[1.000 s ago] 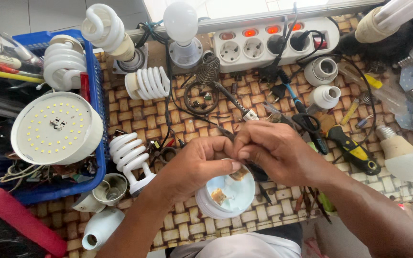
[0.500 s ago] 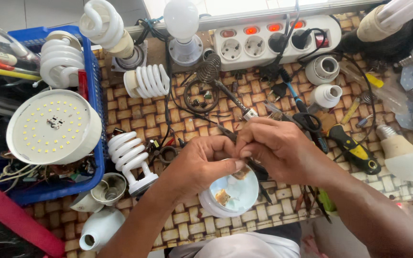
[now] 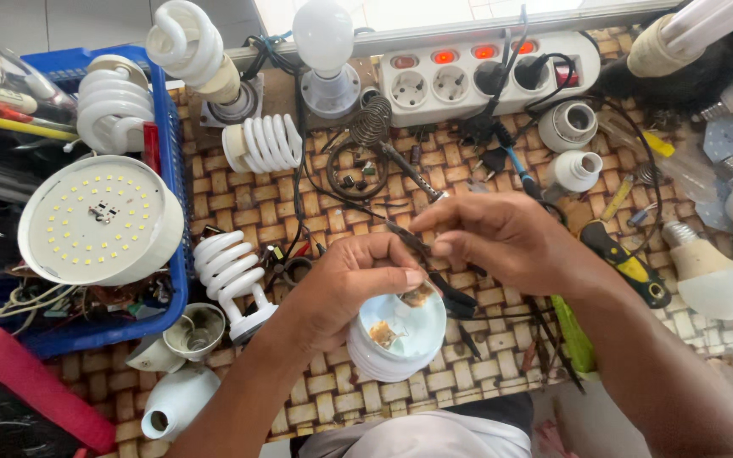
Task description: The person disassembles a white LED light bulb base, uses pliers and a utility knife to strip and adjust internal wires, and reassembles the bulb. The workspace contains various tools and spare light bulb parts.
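My left hand (image 3: 341,284) curls over the rim of a white bulb housing (image 3: 400,339) and holds it above the woven mat, open side up, with a small board and brown patches inside. Just right of it, my right hand (image 3: 511,242) pinches a thin dark tool (image 3: 447,288) between thumb and fingers. The tool slants down over the housing's right edge. The fingertips of the two hands are close together but apart.
A white power strip (image 3: 468,76) with lit red switches lies at the back. At the left, a blue basket (image 3: 167,170) holds a round LED panel (image 3: 99,220). Around the hands are spiral lamps (image 3: 231,271), a yellow-black screwdriver (image 3: 629,267), a white bulb (image 3: 710,276) and a red bar (image 3: 40,386).
The hands were pressed together over the housing; now they have parted slightly. The right hand has lifted up and to the right, and more of the housing's inside shows.
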